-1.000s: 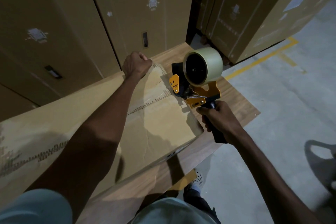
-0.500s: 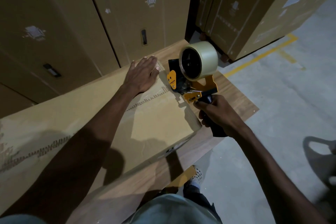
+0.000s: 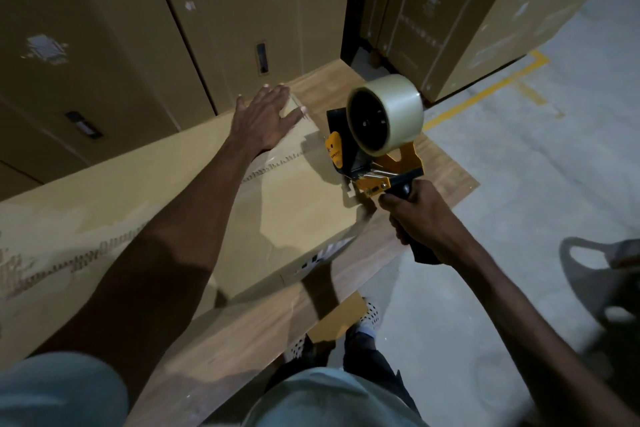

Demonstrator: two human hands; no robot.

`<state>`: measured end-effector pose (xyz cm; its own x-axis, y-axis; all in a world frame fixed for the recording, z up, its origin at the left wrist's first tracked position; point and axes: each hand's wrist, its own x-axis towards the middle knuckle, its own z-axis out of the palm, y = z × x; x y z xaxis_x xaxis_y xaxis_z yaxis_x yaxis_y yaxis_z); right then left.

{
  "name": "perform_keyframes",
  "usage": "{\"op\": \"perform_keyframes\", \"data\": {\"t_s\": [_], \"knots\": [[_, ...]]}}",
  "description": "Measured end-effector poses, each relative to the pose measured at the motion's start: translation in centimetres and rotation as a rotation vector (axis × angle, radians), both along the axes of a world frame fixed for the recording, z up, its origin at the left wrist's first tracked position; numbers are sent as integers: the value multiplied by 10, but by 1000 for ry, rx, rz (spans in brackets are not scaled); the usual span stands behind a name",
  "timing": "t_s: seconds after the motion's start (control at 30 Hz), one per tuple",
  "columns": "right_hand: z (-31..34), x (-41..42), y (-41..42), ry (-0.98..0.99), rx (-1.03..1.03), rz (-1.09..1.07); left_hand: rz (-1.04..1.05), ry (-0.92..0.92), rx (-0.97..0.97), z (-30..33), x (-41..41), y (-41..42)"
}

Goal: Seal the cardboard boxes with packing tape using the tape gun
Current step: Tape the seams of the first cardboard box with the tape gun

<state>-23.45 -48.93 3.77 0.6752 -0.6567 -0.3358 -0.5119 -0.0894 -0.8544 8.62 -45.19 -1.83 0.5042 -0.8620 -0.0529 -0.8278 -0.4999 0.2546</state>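
A long flat cardboard box (image 3: 298, 218) lies across a wooden table (image 3: 263, 319), its centre seam running toward the far right end. My left hand (image 3: 266, 118) lies flat with spread fingers on the box's far right corner. My right hand (image 3: 420, 218) grips the black handle of a yellow and black tape gun (image 3: 363, 163), which carries a roll of clear tape (image 3: 389, 114). The gun's front end sits at the box's right end edge, by the seam.
Tall cardboard cartons (image 3: 145, 28) stand close behind the table, with more cartons (image 3: 450, 17) at the back right. Grey concrete floor (image 3: 519, 166) with a yellow line (image 3: 485, 90) lies to the right. My shoes (image 3: 367, 319) show below the table edge.
My left hand has opened from a fist to a flat palm on the box corner. The tape gun stays near the box's right end, held in my right hand.
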Motion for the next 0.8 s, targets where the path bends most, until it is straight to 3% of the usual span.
{"op": "perform_keyframes", "data": {"t_s": [0.23,0.57,0.8], "knots": [[-3,-11,15,19,-117,-14,4,-7,60,13,-25,-2],[-3,-17,17,-16,-133,-9,-18,-48,33,-3,-59,7],[-8,-67,29,3,-109,-11,37,-49,42,-4,-63,4]]}}
